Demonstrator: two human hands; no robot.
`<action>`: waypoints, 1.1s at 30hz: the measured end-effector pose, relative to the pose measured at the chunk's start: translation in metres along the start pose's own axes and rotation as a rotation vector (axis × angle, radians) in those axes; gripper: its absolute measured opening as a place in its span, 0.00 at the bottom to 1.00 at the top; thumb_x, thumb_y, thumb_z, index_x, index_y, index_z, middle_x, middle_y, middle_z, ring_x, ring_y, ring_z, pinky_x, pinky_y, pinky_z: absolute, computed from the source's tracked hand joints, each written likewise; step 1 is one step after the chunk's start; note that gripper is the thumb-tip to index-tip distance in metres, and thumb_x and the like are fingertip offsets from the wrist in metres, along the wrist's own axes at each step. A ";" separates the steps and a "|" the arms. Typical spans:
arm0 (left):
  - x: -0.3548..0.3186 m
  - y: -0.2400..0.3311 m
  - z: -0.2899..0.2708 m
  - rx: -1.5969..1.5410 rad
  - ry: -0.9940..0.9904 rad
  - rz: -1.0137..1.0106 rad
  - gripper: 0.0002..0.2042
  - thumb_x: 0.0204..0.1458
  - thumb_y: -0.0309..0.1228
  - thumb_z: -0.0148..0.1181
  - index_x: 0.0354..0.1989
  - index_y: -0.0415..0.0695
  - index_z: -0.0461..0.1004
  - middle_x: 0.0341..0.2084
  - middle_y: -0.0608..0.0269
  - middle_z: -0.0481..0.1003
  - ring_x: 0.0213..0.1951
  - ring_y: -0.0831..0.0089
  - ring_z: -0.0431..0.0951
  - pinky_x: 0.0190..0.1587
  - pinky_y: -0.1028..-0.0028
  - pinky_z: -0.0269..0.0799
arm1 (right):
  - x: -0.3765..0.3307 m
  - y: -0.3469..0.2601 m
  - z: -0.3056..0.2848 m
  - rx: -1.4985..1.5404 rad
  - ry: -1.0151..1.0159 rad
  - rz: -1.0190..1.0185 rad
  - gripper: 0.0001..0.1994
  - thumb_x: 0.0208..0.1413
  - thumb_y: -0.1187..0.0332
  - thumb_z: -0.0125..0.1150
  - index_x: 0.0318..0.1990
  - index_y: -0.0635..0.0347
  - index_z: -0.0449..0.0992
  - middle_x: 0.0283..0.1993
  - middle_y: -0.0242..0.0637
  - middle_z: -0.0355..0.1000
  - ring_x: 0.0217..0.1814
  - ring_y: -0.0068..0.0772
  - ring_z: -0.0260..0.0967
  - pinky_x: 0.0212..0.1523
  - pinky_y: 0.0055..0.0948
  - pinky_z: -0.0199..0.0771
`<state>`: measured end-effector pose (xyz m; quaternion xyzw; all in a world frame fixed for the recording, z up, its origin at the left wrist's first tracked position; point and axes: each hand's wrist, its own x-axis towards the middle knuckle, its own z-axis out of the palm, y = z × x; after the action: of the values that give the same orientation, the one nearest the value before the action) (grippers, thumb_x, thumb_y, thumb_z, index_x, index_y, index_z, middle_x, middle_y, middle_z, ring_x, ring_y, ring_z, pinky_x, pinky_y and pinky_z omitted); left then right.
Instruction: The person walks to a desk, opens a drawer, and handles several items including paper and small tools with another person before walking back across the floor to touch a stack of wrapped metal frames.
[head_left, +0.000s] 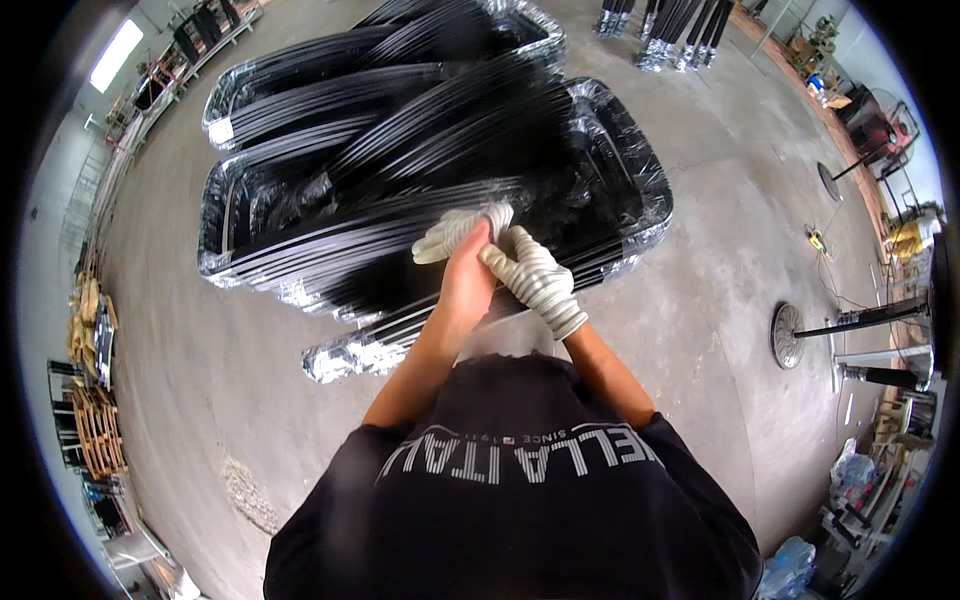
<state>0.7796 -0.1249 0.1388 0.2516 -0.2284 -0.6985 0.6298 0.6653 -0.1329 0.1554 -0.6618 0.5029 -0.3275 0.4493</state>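
Note:
My left hand (466,285) is bare at the wrist and back, and its fingers are covered by a loose white knit glove (450,233). My right hand (535,282) wears a matching white glove and pinches the loose glove by the left fingers. Both hands meet above a stack of black metal frames (400,180) wrapped in clear plastic film. Whether the left fingers are spread inside the glove is hidden.
A second wrapped stack of frames (300,80) lies behind the first on the grey concrete floor (200,350). Upright black legs (670,30) stand at the back. Round-based stands (790,335) are on the right, wooden pallets (95,430) on the left.

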 end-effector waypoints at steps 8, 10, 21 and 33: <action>-0.014 -0.006 -0.001 0.691 0.135 -0.084 0.11 0.56 0.30 0.43 0.46 0.44 0.67 0.30 0.69 0.70 0.29 0.81 0.67 0.31 0.85 0.62 | -0.001 -0.009 -0.008 -0.329 0.481 -0.635 0.08 0.44 0.71 0.57 0.34 0.60 0.72 0.28 0.39 0.72 0.28 0.39 0.70 0.33 0.31 0.70; 0.001 -0.037 -0.050 0.928 -0.056 0.257 0.12 0.49 0.20 0.45 0.44 0.37 0.66 0.34 0.60 0.73 0.37 0.68 0.72 0.39 0.73 0.67 | -0.008 -0.019 -0.012 -0.157 0.267 -0.324 0.06 0.43 0.71 0.58 0.30 0.60 0.73 0.26 0.40 0.71 0.29 0.38 0.70 0.32 0.30 0.70; 0.027 0.034 0.018 0.979 -0.449 -0.101 0.11 0.50 0.32 0.52 0.38 0.39 0.72 0.36 0.64 0.74 0.38 0.73 0.71 0.42 0.73 0.66 | -0.009 -0.004 -0.005 -0.298 0.117 -0.321 0.11 0.47 0.62 0.55 0.35 0.56 0.75 0.23 0.45 0.71 0.25 0.44 0.69 0.27 0.35 0.69; -0.013 0.071 0.088 0.426 -0.290 -0.366 0.12 0.54 0.31 0.45 0.44 0.42 0.68 0.45 0.56 0.70 0.48 0.68 0.69 0.52 0.73 0.62 | -0.017 -0.030 -0.011 -0.371 0.307 -0.486 0.05 0.41 0.72 0.60 0.23 0.59 0.69 0.20 0.37 0.69 0.21 0.33 0.66 0.24 0.29 0.67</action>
<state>0.7791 -0.1186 0.2525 0.3126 -0.4081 -0.7653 0.3875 0.6619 -0.1170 0.1881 -0.7757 0.4432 -0.4239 0.1490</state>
